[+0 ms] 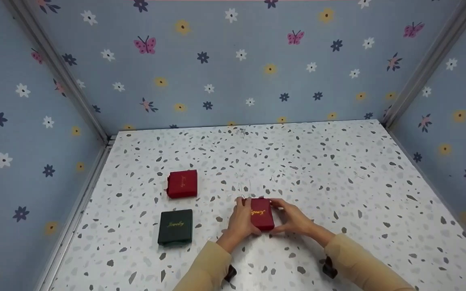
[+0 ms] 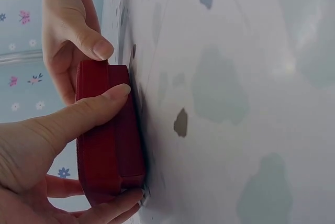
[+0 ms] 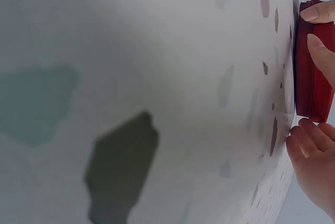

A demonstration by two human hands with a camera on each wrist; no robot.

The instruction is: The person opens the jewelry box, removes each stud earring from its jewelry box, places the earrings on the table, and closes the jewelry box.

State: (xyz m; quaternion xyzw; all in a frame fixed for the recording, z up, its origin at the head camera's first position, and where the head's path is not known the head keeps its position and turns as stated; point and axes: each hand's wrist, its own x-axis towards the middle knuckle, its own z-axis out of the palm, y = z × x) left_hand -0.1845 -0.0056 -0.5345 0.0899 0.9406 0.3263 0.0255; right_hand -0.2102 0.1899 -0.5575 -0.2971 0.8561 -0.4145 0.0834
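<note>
In the head view a small red box (image 1: 263, 214) with gold lettering lies on the speckled tabletop between both hands. My left hand (image 1: 240, 218) grips it from the left, its thumb (image 2: 104, 106) on the near side and its fingers round the left end. From the right, my right hand (image 1: 293, 218) curls round the box, thumb by the near corner and fingers at the far corner. A gap shows between that palm and the box. In the right wrist view several right fingers (image 3: 309, 143) are by the box's end.
Another red box (image 1: 183, 184) lies to the left, farther back, with a dark green box (image 1: 175, 227) in front of it. Flowered blue panels (image 1: 233, 60) stand behind and on both sides of the white speckled table (image 1: 338, 182).
</note>
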